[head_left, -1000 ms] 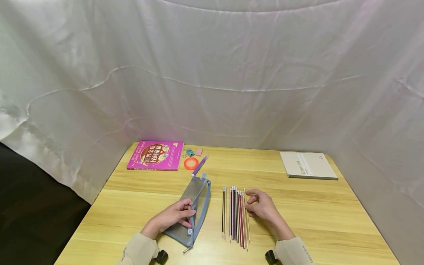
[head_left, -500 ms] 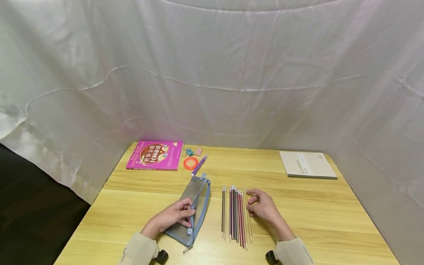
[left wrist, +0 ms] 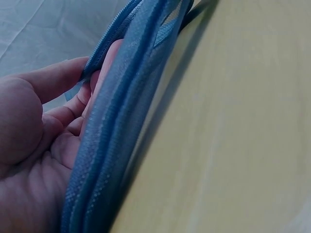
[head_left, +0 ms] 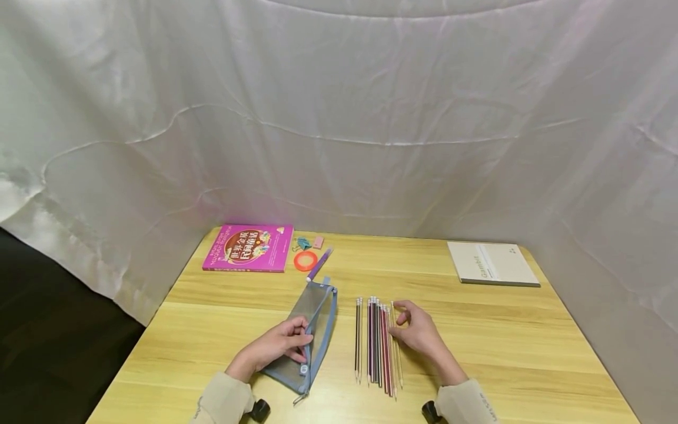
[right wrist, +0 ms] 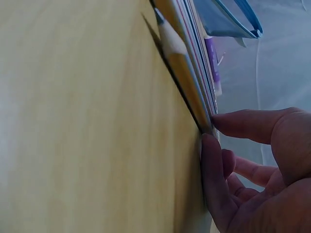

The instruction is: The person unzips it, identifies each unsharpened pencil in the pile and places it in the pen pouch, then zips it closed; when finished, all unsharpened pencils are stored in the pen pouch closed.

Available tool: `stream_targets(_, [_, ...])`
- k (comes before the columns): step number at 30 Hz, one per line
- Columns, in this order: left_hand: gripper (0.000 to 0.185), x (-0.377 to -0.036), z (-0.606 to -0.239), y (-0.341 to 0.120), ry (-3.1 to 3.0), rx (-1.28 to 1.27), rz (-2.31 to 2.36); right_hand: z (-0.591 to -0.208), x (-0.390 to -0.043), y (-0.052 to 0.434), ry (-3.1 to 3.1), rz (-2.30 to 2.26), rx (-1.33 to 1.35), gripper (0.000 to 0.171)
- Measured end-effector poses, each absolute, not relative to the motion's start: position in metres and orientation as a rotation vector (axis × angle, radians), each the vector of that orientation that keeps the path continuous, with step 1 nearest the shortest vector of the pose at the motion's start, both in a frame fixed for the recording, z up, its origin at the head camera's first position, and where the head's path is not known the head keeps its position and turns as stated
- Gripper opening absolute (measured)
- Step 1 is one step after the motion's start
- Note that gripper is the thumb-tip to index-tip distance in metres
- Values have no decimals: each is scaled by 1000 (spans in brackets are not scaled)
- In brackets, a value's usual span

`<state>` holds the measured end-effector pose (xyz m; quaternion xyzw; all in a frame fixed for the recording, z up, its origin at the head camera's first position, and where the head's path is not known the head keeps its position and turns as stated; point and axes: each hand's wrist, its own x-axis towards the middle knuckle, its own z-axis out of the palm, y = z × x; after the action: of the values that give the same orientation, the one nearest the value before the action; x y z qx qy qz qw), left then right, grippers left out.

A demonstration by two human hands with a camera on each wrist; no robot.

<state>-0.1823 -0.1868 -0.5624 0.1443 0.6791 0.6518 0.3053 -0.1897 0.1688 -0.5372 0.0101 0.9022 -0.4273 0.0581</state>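
A grey mesh pencil case (head_left: 313, 321) with blue trim lies on the wooden table (head_left: 503, 341). My left hand (head_left: 303, 343) grips its zip edge near the front end. In the left wrist view the fingers (left wrist: 63, 80) curl round the blue mesh edge (left wrist: 126, 111). Several pencils (head_left: 375, 341) lie side by side to the right of the case. My right hand (head_left: 398, 330) is at the right side of the row. In the right wrist view its thumb and a finger (right wrist: 211, 131) pinch the outermost wood-coloured pencil (right wrist: 182, 73).
At the back left lie a pink book (head_left: 248, 248), an orange tape ring (head_left: 305, 261), a purple pen (head_left: 320, 264), a teal clip (head_left: 303, 243) and a pink eraser (head_left: 318, 242). A pale notebook (head_left: 492, 264) lies back right. White cloth walls surround the table.
My right hand has shifted slightly left against the row of pencils, and the outermost pencil has skewed a little. The left hand and the case have stayed put.
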Motion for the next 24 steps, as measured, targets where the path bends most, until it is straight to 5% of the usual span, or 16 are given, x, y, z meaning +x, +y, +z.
stream_targets(14, [21, -182, -562, -187, 1796, 386, 1718, -540, -192, 171, 2675, -1375, 88, 69])
stream_targets(24, [22, -182, -563, -187, 1809, 393, 1707, -537, -185, 160, 2702, -1403, -48, 41])
